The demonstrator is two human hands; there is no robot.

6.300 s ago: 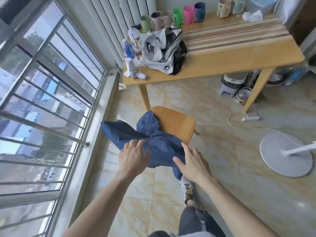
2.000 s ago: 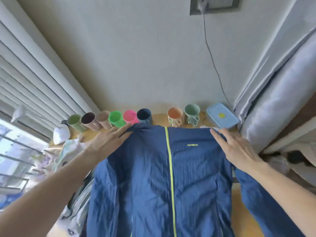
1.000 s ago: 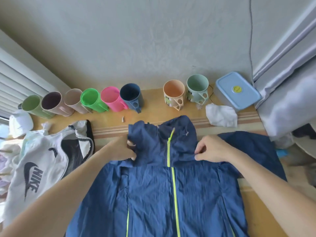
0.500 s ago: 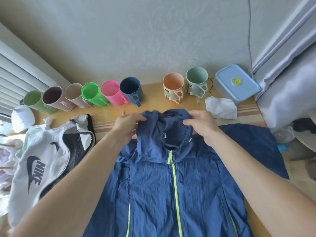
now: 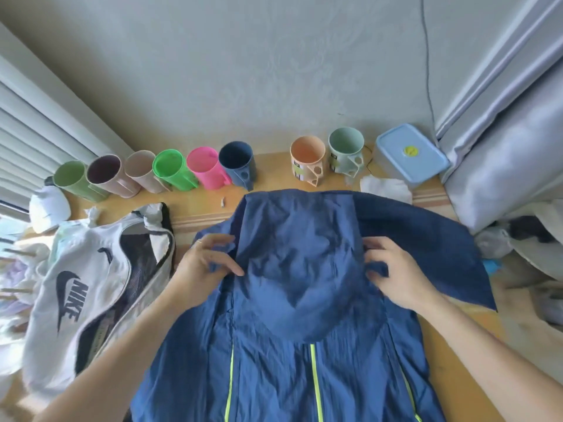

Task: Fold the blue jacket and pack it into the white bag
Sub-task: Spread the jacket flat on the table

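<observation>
The blue jacket (image 5: 304,345) lies front up on the wooden table, its neon yellow zipper running toward me. Its hood is folded down flat over the chest. My left hand (image 5: 204,266) pinches the fabric at the left shoulder beside the hood. My right hand (image 5: 396,275) grips a fold at the right shoulder. One sleeve spreads out to the right. The white bag (image 5: 82,287) with a black logo and dark mesh lies open on the table left of the jacket.
A row of several coloured mugs (image 5: 207,169) lines the wall behind the jacket. A blue lidded box (image 5: 411,153) and a crumpled tissue (image 5: 385,185) sit at the back right. A grey curtain (image 5: 502,147) hangs at the right; clutter lies at the far left.
The hood, held up at the collar half a second ago, now lies folded down over the chest, covering the top of the zipper. Both hands moved outward to the shoulders.
</observation>
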